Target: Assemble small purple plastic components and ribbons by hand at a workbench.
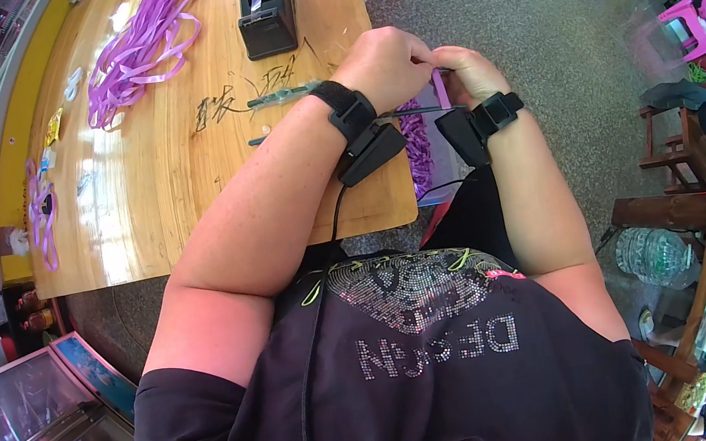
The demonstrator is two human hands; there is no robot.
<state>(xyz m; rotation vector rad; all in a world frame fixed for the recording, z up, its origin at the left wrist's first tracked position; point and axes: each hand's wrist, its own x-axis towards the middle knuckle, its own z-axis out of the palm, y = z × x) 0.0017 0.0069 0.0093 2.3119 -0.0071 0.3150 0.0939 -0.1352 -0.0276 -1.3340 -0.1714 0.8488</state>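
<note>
- Two hands meet just past the right edge of the pale wooden table (179, 184): the left hand (383, 66) and the right hand (463, 71) are both pinched closed on a narrow purple ribbon strip (441, 86).
- The strip looks light, thin, soft and somewhat slippery, so I think it is best held near its ends with the fingertips.
- One loose pile of purple ribbon (142, 46) lies far on the table; a smaller purple piece (43, 211) lies at the left edge.
- One black tape dispenser (266, 6) stands near it.
- More purple ribbon (417, 144) hangs below the hands.
</note>
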